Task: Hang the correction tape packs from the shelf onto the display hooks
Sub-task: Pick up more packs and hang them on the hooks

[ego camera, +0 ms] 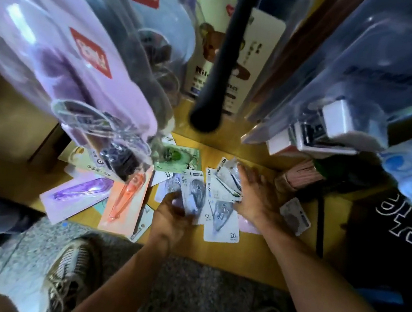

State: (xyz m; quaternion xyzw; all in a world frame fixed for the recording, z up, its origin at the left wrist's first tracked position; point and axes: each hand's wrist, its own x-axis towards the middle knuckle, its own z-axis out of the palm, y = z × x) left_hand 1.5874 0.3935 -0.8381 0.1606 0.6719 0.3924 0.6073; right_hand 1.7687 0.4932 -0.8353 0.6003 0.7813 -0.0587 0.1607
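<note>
Item 1, left hand (170,217): I see its fingers curled around a white correction tape pack (193,194), holding it up just above the shelf (250,260). The pack's top edge points away from the fingertips, and the image is blurred here.

Item 2, right hand (255,193): I see the fingers spread and fairly straight, lying over a fan of white packs (228,181). Whether the thumb pinches any of them I cannot tell.

Item 3, loose white pack marked 20 (223,220): flat on the shelf, between the two hands, just below the right hand's fingers.

Item 4, orange pack (126,197) and purple pack (78,189): flat on the shelf, to the left of the left hand's fingers, side by side, the orange one nearer them.

Item 5, green card (180,159): on the shelf, beyond the left hand's fingertips.

Item 6, small grey pack (295,216): on the shelf, to the right of the right wrist, apart from it.

Item 7, display hook (227,51): a dark rod overhead, well beyond both sets of fingers, with hanging lilac packs (69,40) to its left.

Item 8, shoe (71,283): on the speckled floor (190,301), below the left forearm.
</note>
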